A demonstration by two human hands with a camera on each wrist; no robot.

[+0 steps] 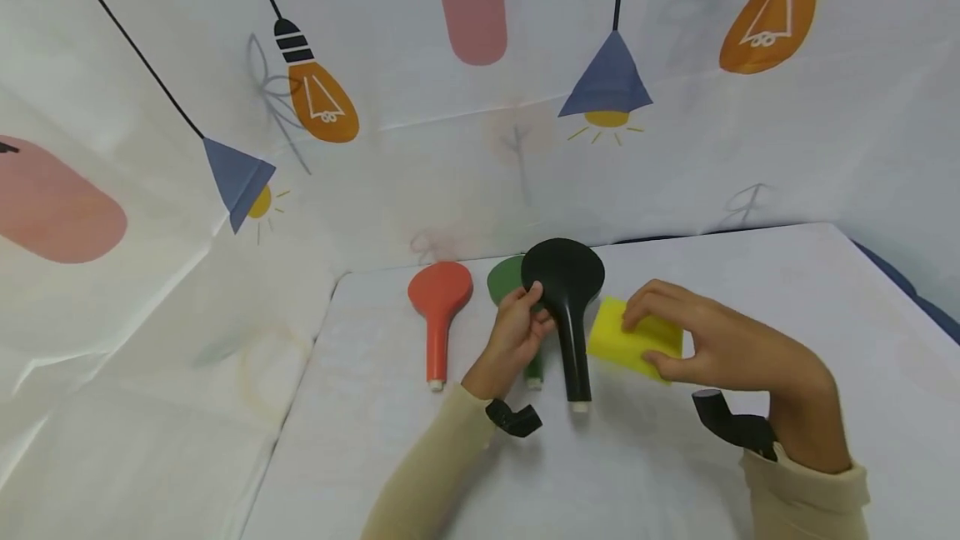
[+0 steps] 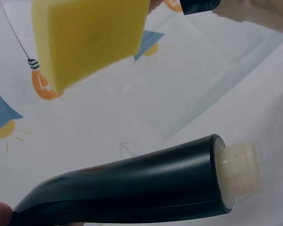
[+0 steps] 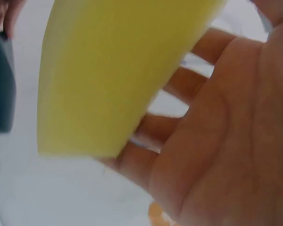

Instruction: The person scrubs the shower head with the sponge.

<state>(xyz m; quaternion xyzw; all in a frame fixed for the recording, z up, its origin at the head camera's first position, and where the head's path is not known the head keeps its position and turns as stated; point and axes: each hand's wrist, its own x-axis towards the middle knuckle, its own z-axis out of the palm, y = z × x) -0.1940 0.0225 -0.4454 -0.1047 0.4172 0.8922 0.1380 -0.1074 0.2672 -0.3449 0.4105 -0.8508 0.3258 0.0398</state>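
In the head view my left hand (image 1: 517, 332) grips a black paddle-shaped piece (image 1: 564, 273) with a round head and a long hollow-looking handle. A pale threaded end (image 2: 240, 169) sticks out of that handle in the left wrist view. My right hand (image 1: 712, 336) pinches a yellow sponge (image 1: 630, 340) between thumb and fingers, just right of the black handle. Sponge and handle look apart in the left wrist view. The right wrist view has the sponge (image 3: 113, 80) across the fingers, its upper part cut off by the frame.
A red paddle-shaped piece (image 1: 440, 298) lies on the white table (image 1: 360, 440) to the left. A green one (image 1: 506, 277) lies partly hidden behind my left hand and the black piece. A white sheet printed with lamps (image 1: 420, 165) hangs behind the table and along its left.
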